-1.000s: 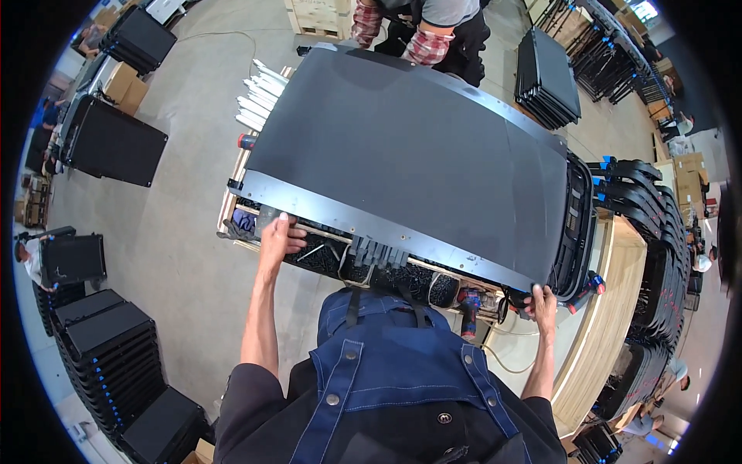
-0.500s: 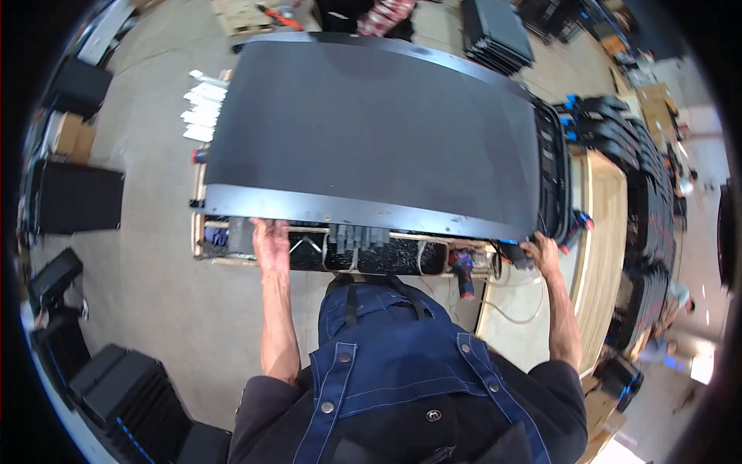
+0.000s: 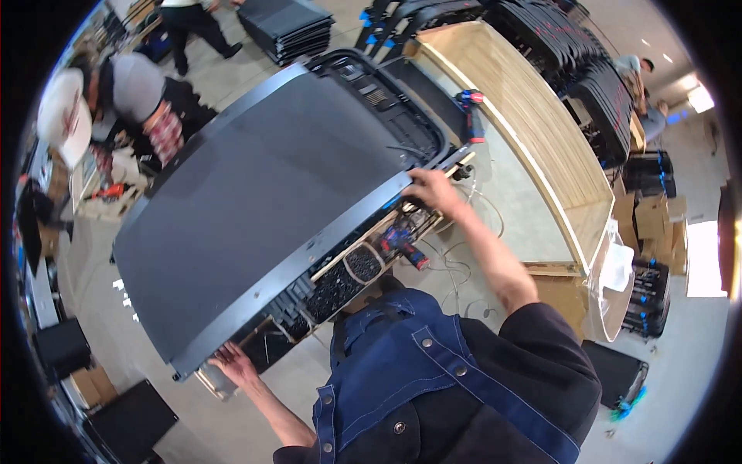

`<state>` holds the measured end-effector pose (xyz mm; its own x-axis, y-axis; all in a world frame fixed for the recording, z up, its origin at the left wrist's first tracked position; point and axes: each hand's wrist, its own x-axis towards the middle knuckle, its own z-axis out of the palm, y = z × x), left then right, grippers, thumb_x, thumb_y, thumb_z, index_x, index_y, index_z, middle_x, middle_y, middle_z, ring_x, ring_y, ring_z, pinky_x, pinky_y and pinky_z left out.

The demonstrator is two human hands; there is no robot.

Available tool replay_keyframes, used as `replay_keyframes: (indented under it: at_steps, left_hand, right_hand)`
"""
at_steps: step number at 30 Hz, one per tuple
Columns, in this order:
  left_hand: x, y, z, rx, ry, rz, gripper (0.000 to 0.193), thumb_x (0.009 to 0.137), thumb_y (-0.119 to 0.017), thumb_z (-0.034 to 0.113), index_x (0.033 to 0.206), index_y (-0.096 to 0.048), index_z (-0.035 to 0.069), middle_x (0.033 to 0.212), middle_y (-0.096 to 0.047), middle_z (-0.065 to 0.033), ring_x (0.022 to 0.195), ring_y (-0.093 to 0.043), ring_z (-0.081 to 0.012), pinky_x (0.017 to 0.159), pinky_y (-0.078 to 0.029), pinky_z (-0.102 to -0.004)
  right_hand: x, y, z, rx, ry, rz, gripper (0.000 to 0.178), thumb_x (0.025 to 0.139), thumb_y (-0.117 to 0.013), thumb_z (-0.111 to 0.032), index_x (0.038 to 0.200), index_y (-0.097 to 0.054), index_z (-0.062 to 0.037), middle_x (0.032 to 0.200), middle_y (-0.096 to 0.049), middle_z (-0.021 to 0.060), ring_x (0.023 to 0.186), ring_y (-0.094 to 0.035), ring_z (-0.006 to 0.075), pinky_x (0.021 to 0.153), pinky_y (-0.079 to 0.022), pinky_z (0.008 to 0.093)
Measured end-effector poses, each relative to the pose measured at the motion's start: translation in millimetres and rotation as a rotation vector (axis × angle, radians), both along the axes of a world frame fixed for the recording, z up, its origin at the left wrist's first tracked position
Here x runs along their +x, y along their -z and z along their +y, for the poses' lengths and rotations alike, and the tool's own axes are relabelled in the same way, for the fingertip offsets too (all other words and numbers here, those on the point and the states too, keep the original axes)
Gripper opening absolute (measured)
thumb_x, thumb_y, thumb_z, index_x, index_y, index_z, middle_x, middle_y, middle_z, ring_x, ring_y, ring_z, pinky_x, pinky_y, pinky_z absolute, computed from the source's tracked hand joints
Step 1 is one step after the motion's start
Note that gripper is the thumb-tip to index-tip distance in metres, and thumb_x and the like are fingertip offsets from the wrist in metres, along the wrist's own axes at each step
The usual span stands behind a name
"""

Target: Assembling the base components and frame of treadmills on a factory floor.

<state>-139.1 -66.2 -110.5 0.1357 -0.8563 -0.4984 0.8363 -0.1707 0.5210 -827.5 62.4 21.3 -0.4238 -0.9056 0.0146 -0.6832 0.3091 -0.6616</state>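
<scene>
A treadmill [image 3: 255, 201] with a wide black belt lies across a wooden workbench, slanting from lower left to upper right. My left hand [image 3: 236, 365] has its fingers curled on the near silver side rail [image 3: 309, 244], by the lower left corner. At the other end of that rail, my right hand [image 3: 434, 191] grips the edge beside the open motor compartment [image 3: 382, 97]. Below the rail, a cordless drill [image 3: 403, 244] sits at the bench's right end. Bins of small black parts [image 3: 332, 292] are next to it. The fingertips of both hands are partly hidden.
To the right stands a large wooden crate [image 3: 514, 100], with another cordless drill [image 3: 471, 120] at its near-left edge. Loose hoses [image 3: 498, 213] hang beside the bench. Two people work beyond the treadmill at left. Stacked black panels [image 3: 286, 31] stand at the far side.
My view has swung right, so the treadmill now slants in the picture and more of the crate shows. Both hands remain at the near rail. Co-workers have come into view at left.
</scene>
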Motion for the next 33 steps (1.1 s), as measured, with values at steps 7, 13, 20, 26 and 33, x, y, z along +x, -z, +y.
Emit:
replay_keyframes:
  at_steps: [7, 13, 20, 26, 33]
  left_hand:
    - [-28.7, 99.6, 119.8, 0.647, 0.780, 0.430, 0.031, 0.096, -0.072, 0.040, 0.102, -0.069, 0.010, 0.099, -0.072, -0.0052, 0.087, -0.071, -0.0229, 0.079, -0.062, -0.0381]
    - [-186.2, 9.6, 181.4, 0.793, 1.349, -0.903, 0.060, 0.102, -0.060, 0.049, 0.141, -0.057, 0.004, 0.119, -0.066, -0.0130, 0.102, -0.064, -0.0224, 0.088, -0.052, -0.0355]
    - [-169.8, -34.4, 232.0, 0.728, 0.964, -0.820, 0.054, 0.100, -0.066, 0.041, 0.136, -0.058, 0.001, 0.112, -0.069, -0.0117, 0.093, -0.069, -0.0210, 0.077, -0.058, -0.0343]
    - [-187.8, -48.9, 224.8, 0.840, 0.863, -0.961, 0.051, 0.101, -0.065, 0.039, 0.137, -0.060, 0.003, 0.114, -0.072, -0.0120, 0.094, -0.072, -0.0202, 0.077, -0.058, -0.0313]
    - [-169.5, -12.0, 220.5, 0.837, 0.832, -0.980, 0.043, 0.100, -0.066, 0.040, 0.126, -0.068, 0.006, 0.104, -0.074, -0.0074, 0.082, -0.071, -0.0157, 0.070, -0.056, -0.0300]
  right_hand:
    - [-29.9, 48.5, 46.8, -0.508, 0.629, -0.452, 0.031, 0.095, -0.073, -0.015, 0.123, -0.069, -0.0004, 0.091, -0.074, 0.0060, 0.082, -0.065, 0.0096, 0.076, -0.053, 0.0267]
    - [-154.3, 104.5, 119.9, 0.211, 0.651, 0.016, 0.065, 0.096, -0.066, -0.030, 0.144, -0.048, 0.0089, 0.143, -0.054, 0.0325, 0.136, -0.051, 0.0435, 0.116, -0.040, 0.0459]
    - [-222.3, 229.7, 114.6, 0.378, 0.809, -0.961, 0.103, 0.078, -0.088, -0.034, 0.158, -0.028, -0.0136, 0.126, -0.062, 0.0161, 0.109, -0.064, 0.0309, 0.083, -0.056, 0.0543]
    - [-290.7, 337.4, 119.1, 0.115, 0.862, -0.861, 0.039, 0.080, -0.088, -0.017, 0.115, -0.071, -0.0139, 0.100, -0.071, -0.0015, 0.087, -0.063, 0.0098, 0.075, -0.049, 0.0310]
    - [-330.3, 331.3, 134.1, -0.028, 0.793, -0.680, 0.029, 0.078, -0.087, -0.011, 0.102, -0.077, 0.0019, 0.094, -0.072, 0.0011, 0.070, -0.056, 0.0077, 0.063, -0.044, 0.0257]
